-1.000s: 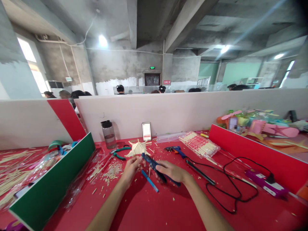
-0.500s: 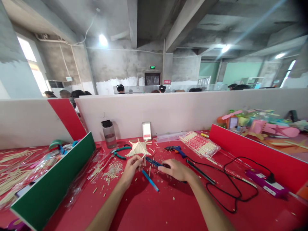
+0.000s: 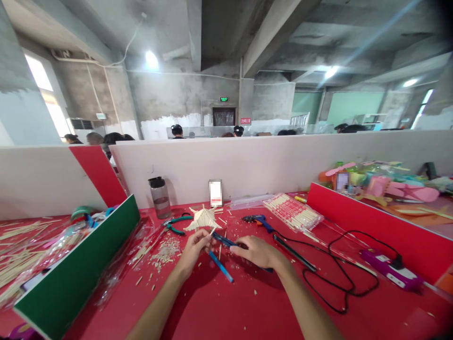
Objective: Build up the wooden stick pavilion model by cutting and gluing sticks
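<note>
My left hand (image 3: pixel 196 246) pinches a short pale wooden stick (image 3: pixel 213 231) just in front of a small roof-shaped stick model (image 3: pixel 204 217). My right hand (image 3: pixel 255 251) is closed round dark blue pliers (image 3: pixel 226 241), whose jaws point left and lie close to my left fingertips. Whether the jaws touch the stick is too small to tell. A blue pen (image 3: pixel 221 267) lies on the red tabletop (image 3: pixel 226 314) below and between my hands. Teal-handled pliers (image 3: pixel 176 224) rest left of the model, near a heap of stick offcuts (image 3: pixel 165 251).
A bottle (image 3: pixel 160 198) and a phone (image 3: pixel 215 193) stand by the white partition (image 3: pixel 283 160). Right of my hands are a blue glue gun (image 3: pixel 260 221), bundled sticks (image 3: pixel 293 212), a black cable and a purple power strip (image 3: pixel 392 269). Green (image 3: pixel 81 269) and red (image 3: pixel 378 231) boards flank the area.
The pliers and my right hand have shifted slightly left, and the jaws are nearer my left fingertips. The stick in my left hand is tilted a little differently.
</note>
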Available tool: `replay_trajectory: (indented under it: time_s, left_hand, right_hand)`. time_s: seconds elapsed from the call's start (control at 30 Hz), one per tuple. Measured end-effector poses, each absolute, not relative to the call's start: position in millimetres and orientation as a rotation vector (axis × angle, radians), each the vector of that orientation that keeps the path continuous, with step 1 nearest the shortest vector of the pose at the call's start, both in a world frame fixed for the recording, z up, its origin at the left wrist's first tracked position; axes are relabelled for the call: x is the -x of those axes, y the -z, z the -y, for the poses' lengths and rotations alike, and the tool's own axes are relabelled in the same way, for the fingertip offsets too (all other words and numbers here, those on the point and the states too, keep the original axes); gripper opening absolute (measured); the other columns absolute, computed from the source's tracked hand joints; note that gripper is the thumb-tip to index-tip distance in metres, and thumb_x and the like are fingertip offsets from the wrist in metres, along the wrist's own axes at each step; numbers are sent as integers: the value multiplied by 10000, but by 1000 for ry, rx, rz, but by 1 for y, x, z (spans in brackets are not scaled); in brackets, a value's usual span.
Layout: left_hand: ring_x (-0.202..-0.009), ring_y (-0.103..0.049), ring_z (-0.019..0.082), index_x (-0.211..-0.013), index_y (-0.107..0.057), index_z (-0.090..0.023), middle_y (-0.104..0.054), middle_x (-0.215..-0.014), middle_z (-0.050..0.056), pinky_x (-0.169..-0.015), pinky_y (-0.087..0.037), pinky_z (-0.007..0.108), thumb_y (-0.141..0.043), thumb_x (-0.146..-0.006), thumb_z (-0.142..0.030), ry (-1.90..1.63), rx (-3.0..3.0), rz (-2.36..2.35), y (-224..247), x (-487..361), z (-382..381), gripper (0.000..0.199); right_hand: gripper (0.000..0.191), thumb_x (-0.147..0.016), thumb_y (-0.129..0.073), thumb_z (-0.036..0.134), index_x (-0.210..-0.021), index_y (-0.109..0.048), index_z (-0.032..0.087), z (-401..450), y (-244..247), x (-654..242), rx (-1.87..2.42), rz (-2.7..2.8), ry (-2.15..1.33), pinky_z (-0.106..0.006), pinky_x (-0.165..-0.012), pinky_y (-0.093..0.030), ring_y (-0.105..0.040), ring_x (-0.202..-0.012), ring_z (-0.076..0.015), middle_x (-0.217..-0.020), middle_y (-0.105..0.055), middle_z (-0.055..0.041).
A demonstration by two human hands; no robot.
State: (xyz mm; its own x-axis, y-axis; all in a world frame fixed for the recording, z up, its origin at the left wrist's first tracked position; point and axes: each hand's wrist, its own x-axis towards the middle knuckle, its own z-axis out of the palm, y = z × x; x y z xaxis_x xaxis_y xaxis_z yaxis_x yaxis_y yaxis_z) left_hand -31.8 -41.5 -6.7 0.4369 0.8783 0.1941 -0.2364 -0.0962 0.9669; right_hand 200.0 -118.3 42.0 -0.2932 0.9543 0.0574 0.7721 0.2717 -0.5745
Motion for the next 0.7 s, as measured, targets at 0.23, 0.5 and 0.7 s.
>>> replay_trajectory:
  time_s: [0.23,0.5,0.7]
  left_hand:
    - [-594,-615,122,-710,-586,-158,-708,-747,43,-573,-433,221,-706,-814,-410,-1010,-1440,-663,4,29,44,298]
    - [-565,-626,129,-682,-567,-163,-663,-634,13,-543,-420,215,-725,-749,-401,-978,-1410,-746,5,25,45,293]
    - [-545,-622,126,-672,-569,-164,-655,-613,5,-527,-408,208,-720,-708,-376,-983,-1380,-776,3,24,45,263]
  right_hand:
    - [464,-951,-445,597,-827,-666,208,121,-43,-198,1592,2142,-539,-266,-613,-322,-594,-703,-173,-790,-691,-33]
    - [500,-936,-445,625,-758,-645,202,120,-42,-197,1605,2176,-546,-260,-550,-255,-526,-609,-140,-674,-623,-2]
    - [498,-937,-456,604,-699,-608,194,118,-42,-196,1555,2160,-578,-260,-530,-230,-477,-563,-118,-614,-561,22]
